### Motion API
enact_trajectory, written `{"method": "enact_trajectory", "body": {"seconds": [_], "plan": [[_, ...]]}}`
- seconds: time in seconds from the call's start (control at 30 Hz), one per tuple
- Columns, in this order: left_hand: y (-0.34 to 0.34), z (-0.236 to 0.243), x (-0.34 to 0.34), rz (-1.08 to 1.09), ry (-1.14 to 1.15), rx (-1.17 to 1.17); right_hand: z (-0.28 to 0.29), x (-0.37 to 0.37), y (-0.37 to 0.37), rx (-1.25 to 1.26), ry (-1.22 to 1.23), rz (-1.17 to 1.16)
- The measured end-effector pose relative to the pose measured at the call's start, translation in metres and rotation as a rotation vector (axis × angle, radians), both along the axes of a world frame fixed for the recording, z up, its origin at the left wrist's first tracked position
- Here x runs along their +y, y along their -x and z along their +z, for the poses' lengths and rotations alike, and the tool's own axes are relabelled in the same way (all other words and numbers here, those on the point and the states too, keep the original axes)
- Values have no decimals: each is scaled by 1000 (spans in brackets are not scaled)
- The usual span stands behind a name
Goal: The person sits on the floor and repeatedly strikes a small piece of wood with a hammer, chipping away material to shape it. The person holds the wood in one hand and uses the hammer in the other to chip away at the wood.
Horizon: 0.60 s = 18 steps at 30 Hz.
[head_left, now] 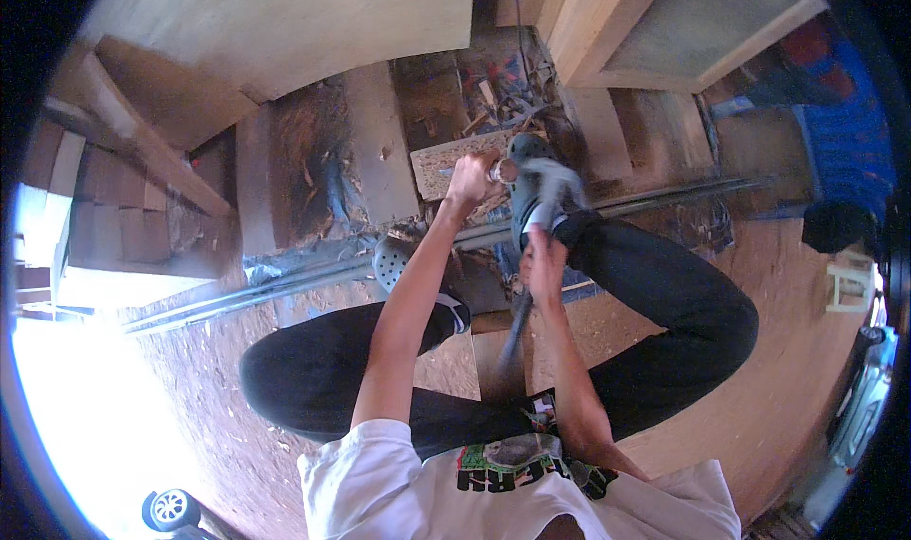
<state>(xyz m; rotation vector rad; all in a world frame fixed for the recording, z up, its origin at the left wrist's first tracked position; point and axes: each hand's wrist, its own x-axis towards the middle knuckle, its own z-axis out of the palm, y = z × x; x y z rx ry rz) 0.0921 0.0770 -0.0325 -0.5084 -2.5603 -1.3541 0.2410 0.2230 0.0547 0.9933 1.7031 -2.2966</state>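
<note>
The person is crouched over a grey power drill (533, 184), which sits just past 12 o'clock from the knees, nose pointing left toward a small chipboard offcut (446, 165) on the floor. The left hand (472, 177) is pinched around the chuck end at the drill's 9 o'clock. The right hand (543, 263) is curled shut on the handle at its 6 o'clock, cord trailing down from there. A tool like that looks fairly heavy and rigid, with hard plastic that can go slick with dust, so the handle is the sane place to hold it. Long metal pipes (285, 288) run across under the legs.
</note>
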Motion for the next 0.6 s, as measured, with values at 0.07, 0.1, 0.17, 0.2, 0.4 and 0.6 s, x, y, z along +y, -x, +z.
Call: {"method": "enact_trajectory", "body": {"seconds": [0.07,0.1,0.17,0.2,0.4,0.6], "plan": [[0,1,1,-3,-6,-58,0,5,0,-142,-154,149],[-1,1,0,-9,-4,-49,0,7,-3,-83,-180,101],[-3,2,-1,8,22,-40,-4,6,-8,-8,-35,-17],[-3,2,-2,23,35,-34,-6,5,-10,-38,41,-118],[-1,6,-2,-12,35,-25,-19,1,-2,-53,-177,157],[-5,14,-3,19,36,1,3,8,-10,-19,110,-34]]}}
